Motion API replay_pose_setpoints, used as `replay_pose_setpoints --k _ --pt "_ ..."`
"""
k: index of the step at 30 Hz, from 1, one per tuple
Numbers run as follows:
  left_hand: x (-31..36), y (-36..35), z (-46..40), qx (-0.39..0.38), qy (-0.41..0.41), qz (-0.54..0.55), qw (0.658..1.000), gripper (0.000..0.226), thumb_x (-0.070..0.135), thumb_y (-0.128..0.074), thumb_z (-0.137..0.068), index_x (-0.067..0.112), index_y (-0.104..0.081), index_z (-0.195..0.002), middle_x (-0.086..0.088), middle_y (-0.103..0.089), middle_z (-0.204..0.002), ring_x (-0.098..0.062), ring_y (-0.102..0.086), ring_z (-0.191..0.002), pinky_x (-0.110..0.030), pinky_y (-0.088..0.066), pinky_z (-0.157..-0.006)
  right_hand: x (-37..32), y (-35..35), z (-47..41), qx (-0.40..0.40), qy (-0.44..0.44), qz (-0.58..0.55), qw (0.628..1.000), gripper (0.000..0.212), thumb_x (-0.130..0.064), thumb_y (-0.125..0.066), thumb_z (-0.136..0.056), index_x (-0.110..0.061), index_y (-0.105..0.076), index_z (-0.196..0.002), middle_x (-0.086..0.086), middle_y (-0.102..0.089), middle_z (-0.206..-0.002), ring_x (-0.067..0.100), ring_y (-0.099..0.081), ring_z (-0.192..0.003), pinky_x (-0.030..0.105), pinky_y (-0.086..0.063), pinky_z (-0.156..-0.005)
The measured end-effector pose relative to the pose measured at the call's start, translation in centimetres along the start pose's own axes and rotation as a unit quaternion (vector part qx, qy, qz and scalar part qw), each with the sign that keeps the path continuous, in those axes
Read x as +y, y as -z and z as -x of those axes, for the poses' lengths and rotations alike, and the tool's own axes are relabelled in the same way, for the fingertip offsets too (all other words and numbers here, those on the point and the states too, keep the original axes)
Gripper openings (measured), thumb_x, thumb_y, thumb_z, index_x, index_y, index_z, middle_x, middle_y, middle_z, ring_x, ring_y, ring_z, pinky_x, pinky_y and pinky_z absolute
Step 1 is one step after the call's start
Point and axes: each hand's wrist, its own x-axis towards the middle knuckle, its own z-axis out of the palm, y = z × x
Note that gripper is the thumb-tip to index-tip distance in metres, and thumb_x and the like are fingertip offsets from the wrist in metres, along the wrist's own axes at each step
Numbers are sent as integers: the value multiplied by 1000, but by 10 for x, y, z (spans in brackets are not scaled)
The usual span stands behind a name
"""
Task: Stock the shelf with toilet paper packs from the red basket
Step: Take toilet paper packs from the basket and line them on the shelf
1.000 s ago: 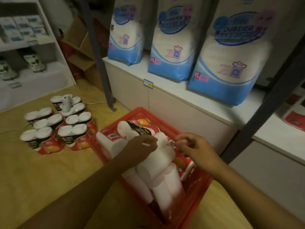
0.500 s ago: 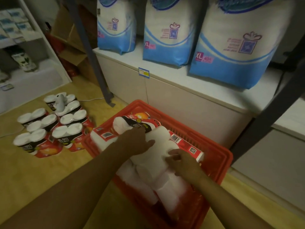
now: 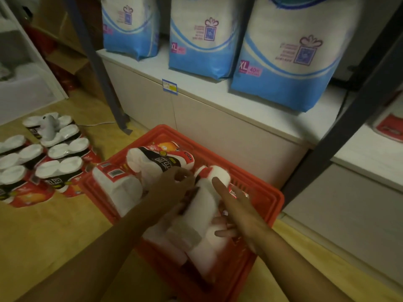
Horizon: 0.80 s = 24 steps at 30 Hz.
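The toilet paper pack (image 3: 201,205) lies in the red basket (image 3: 270,205) on the floor. Your left hand (image 3: 172,186) curls over its top and holds it. Your right hand (image 3: 237,212) is open, fingers flat on its side. Slide those fingers under, lift with both, then set it on the shelf (image 3: 196,83) beside the blue bags (image 3: 290,53).

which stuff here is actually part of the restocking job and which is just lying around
Job: red basket; toilet paper pack between left hand and right hand; shelf.
Lying about: blue XL bags; packs on floor; cardboard box.
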Motion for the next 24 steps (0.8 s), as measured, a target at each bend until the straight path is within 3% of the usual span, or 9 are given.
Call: replay_pose_setpoints --k 2,5,8,12,14,16,19,21,24 --pt "-3 -7 10 -42 12 68 997 11 25 -56 -92 21 -60 -101 0 -63 -96 -18 -65 -86 -35 -59 -72 -1 0 3 13 5 3 1000 68 -73 -63 -62 -43 -44 -120 -5 -68 -101 17 -71 -84 38 -60 -63" --pt "-20 -19 16 -108 1 9 994 12 42 -62 -81 37 -65 -92 2 -68 -95 -15 -67 -87 -35 -58 -77 5 -1 3 51 6 17 999 69 -61 -77 -62 -38 -45 -118 -4 -69 -99 18 -70 -85 39 -60 -62" --pt "-31 -21 16 -92 21 41 995 8 25 -63 -88 32 -65 -91 2 -69 -98 -15 -68 -92 -31 -59 -76 15 -9 -4 59 -20 29 998 84 -46 -86 -59 -39 -28 -121 -1 -63 -105 21 -69 -87 42 -60 -63" --pt "-32 -12 18 -48 40 -3 998 9 24 -59 -92 25 -59 -100 3 -63 -98 -15 -63 -91 -35 -55 -85 23 -17 -14 81 17 46 996 106 -28 -89 -55 -32 -25 -139 1 -62 -112 24 -66 -97 47 -60 -76" --pt "-29 -6 20 -12 19 -25 999 24 27 -59 -91 24 -51 -114 9 -55 -104 -14 -57 -100 -30 -50 -83 19 -16 -12 62 46 40 996 102 -18 -88 -59 -32 -27 -140 0 -65 -109 21 -68 -95 45 -59 -78" --pt "-20 1 24 6 0 34 999 39 32 -65 -87 25 -47 -121 10 -54 -110 -13 -56 -104 -27 -49 -81 9 -9 -5 55 88 36 994 95 -13 -87 -61 -32 -34 -137 1 -69 -106 20 -71 -91 45 -60 -78" --pt "6 7 26 -87 16 163 983 64 59 -75 -63 25 -59 -115 0 -72 -108 -17 -70 -96 -27 -56 -72 -20 6 16 51 144 -14 988 84 0 -81 -67 -36 -39 -131 -2 -70 -98 15 -73 -83 34 -60 -66" --pt "28 10 31 -137 28 180 974 73 64 -80 -52 24 -63 -110 2 -76 -100 -16 -72 -93 -33 -58 -75 -41 18 36 40 168 -20 985 88 5 -76 -71 -41 -33 -132 -4 -68 -98 12 -73 -82 30 -59 -62" --pt "66 13 48 -179 -10 144 973 63 49 -76 -70 21 -58 -123 -6 -72 -111 -25 -69 -101 -50 -52 -92 -65 35 67 30 192 -25 981 77 0 -75 -74 -38 -40 -132 4 -71 -104 21 -73 -89 44 -60 -75"
